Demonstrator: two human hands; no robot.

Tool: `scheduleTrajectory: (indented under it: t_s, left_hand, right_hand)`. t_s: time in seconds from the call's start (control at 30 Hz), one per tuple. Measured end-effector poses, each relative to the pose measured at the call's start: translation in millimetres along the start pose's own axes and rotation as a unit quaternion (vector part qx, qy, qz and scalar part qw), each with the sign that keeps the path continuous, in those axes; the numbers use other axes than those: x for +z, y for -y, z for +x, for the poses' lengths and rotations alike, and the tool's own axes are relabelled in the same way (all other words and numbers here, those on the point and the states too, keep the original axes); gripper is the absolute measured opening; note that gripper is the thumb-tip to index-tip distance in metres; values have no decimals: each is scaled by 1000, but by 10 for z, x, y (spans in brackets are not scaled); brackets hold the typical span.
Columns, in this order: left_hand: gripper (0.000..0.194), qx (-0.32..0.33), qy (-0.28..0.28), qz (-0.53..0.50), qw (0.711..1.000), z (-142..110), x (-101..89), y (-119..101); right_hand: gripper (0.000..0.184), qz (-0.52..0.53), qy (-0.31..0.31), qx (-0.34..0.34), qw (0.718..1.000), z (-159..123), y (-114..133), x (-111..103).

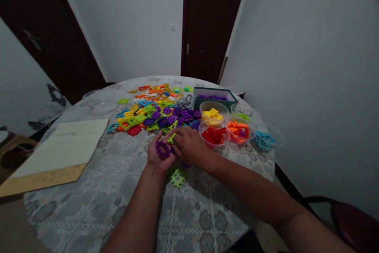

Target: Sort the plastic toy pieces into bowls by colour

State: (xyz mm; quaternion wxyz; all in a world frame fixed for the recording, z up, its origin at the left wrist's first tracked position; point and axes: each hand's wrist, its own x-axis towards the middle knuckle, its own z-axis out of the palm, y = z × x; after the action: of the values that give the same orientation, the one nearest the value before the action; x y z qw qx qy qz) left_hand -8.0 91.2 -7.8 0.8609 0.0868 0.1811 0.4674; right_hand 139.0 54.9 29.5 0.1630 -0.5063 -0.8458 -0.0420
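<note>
My left hand (156, 154) lies palm up on the table and cups several purple interlocking pieces (162, 149). My right hand (189, 146) rests just beside it, fingers pinched on a small lime-green piece (171, 139) above the purple ones. A flat green grid piece (177, 177) lies on the cloth under my wrists. Beyond the hands spreads a heap of loose plastic pieces (154, 117) in purple, green, yellow, orange and blue.
Round bowls hold yellow pieces (213, 114), red pieces (213, 135) and orange pieces (239, 130); blue pieces (263, 139) sit further right. A teal box (214, 94) with purple pieces stands behind. A paper sheet on a board (59, 148) lies left. Glasses (245, 111) rest near the wall.
</note>
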Motion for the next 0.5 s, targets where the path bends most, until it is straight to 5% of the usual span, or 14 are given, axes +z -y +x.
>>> scheduleTrajectory:
  t_s: [0.3,0.5]
  left_hand:
    - [46,-5,8,27,1000,-13,-8,15]
    - [49,-8,-4,31,999,-49,12,42]
  right_hand:
    - [16,-66,-39,48,996,-23,-209,-33]
    - [20,-60,-134,116,982,-275,-855,-390]
